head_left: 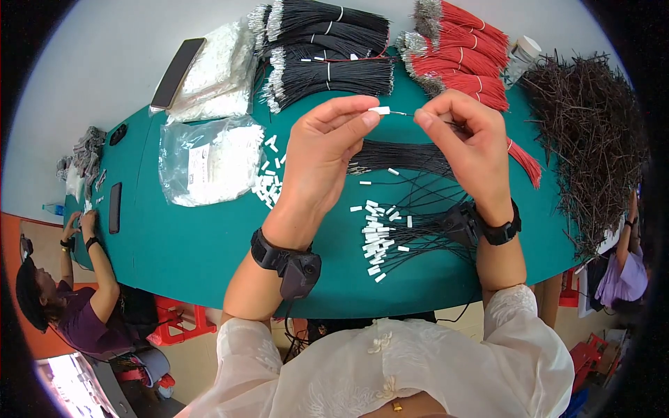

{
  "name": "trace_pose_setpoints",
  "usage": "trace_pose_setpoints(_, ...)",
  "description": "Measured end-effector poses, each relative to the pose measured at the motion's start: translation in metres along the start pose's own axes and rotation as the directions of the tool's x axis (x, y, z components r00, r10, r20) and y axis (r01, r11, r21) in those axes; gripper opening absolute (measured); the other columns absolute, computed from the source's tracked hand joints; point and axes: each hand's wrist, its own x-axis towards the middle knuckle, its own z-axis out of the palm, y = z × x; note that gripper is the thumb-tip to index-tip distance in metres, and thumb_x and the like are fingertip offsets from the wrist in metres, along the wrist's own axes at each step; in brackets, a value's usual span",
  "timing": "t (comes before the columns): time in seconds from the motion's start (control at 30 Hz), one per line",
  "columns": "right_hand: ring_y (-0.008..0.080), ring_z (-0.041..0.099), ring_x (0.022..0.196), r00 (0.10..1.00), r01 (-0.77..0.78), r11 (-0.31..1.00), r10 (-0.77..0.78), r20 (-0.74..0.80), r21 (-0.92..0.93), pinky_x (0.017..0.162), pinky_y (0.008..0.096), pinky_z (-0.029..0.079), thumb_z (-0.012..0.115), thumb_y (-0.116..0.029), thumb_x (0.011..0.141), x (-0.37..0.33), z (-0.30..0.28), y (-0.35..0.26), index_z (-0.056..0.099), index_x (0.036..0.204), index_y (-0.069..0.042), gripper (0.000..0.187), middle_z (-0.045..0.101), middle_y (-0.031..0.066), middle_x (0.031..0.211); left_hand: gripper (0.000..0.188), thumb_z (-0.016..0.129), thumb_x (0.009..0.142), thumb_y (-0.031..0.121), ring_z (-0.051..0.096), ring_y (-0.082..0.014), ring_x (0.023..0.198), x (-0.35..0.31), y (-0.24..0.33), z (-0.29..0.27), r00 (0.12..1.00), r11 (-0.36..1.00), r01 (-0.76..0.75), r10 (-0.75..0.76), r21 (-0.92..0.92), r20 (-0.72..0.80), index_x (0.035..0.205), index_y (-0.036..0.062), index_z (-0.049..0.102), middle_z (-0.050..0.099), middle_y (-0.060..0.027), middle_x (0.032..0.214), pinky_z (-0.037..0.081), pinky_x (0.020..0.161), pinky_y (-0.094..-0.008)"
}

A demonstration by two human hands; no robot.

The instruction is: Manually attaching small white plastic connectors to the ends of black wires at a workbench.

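Note:
Between the thumb and fingers of my left hand (pixel 322 139) is a small white connector housing (pixel 380 110). A wire with a bare metal terminal (pixel 398 113) is pinched in my right hand (pixel 467 132), its tip pointing left at the housing. Whether the tip touches the housing or enters it is too small to tell. Beneath my hands lies a bundle of black wires (pixel 404 157). Nearer me, several black wires (pixel 425 244) fan out under my right wrist, their left ends capped with white housings (pixel 376 240).
Loose housings (pixel 268 188) spill from a clear bag (pixel 209 164) on the green table (pixel 313 279). Behind are black wire bundles (pixel 331 76), red ones (pixel 460 52), and a phone (pixel 178 73) on bags. A dark wire heap (pixel 589 139) stands right. Another person (pixel 77 299) works at left.

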Motion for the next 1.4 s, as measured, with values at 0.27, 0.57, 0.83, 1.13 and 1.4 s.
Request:
trace_pose_setpoints(0.27, 0.0, 0.039, 0.062, 1.0, -0.006, 1.0, 0.006, -0.002, -0.011, 0.053, 0.0175, 0.029, 0.064, -0.004, 0.089, 0.0, -0.001, -0.002, 0.059, 0.082, 0.002, 0.01, 0.049, -0.0062, 0.068, 0.019, 0.067, 0.086, 0.003, 0.043, -0.0007, 0.06, -0.001, 0.002, 0.0, 1.0, 0.999, 0.014, -0.014, 0.036, 0.014, 0.105, 0.0007, 0.066, 0.067, -0.0022, 0.089, 0.03, 0.051, -0.017)
trace_pose_setpoints(0.57, -0.0003, 0.036, 0.054, 0.999, 0.009, 1.0, -0.009, -0.05, 0.008, 0.046, 0.0201, 0.025, 0.067, -0.003, 0.083, -0.002, 0.006, -0.005, 0.061, 0.078, 0.001, 0.009, 0.047, -0.0052, 0.058, 0.016, 0.071, 0.082, 0.001, 0.047, 0.0005, 0.062, -0.003, 0.003, 0.003, 0.998, 0.982, -0.057, 0.056, 0.178, 0.009, 0.098, 0.0, 0.069, 0.066, 0.0008, 0.08, 0.032, 0.053, -0.0162)
trace_pose_setpoints(0.83, 0.0001, 0.037, 0.058, 1.0, 0.013, 0.999, -0.013, 0.01, 0.047, 0.049, 0.0186, 0.027, 0.064, -0.002, 0.087, -0.003, 0.009, -0.001, 0.06, 0.083, 0.002, 0.007, 0.049, -0.0055, 0.065, 0.016, 0.072, 0.079, -0.002, 0.047, 0.0003, 0.063, -0.003, 0.008, 0.003, 0.997, 0.976, -0.07, 0.072, 0.206, -0.003, 0.095, -0.0012, 0.07, 0.061, 0.0035, 0.075, 0.035, 0.057, -0.0158)
trace_pose_setpoints(1.13, 0.0002, 0.035, 0.054, 0.999, 0.013, 0.995, -0.008, -0.044, 0.098, 0.046, 0.0202, 0.026, 0.066, -0.002, 0.085, 0.0, 0.015, 0.003, 0.062, 0.082, 0.002, 0.007, 0.048, -0.0049, 0.06, 0.015, 0.072, 0.078, -0.003, 0.044, 0.0007, 0.062, 0.001, 0.003, -0.001, 0.996, 0.963, -0.083, 0.088, 0.256, -0.007, 0.093, -0.0013, 0.071, 0.058, 0.0053, 0.071, 0.033, 0.056, -0.0152)
trace_pose_setpoints(1.4, 0.0001, 0.035, 0.054, 0.999, 0.018, 0.997, -0.016, -0.03, 0.071, 0.046, 0.0196, 0.026, 0.067, -0.003, 0.084, -0.002, 0.016, 0.004, 0.062, 0.082, 0.002, 0.007, 0.047, -0.005, 0.059, 0.015, 0.074, 0.077, -0.001, 0.039, 0.0013, 0.059, 0.0, -0.003, -0.002, 0.995, 0.955, -0.102, 0.101, 0.277, 0.018, 0.092, 0.0002, 0.072, 0.056, 0.0071, 0.069, 0.028, 0.053, -0.0161)
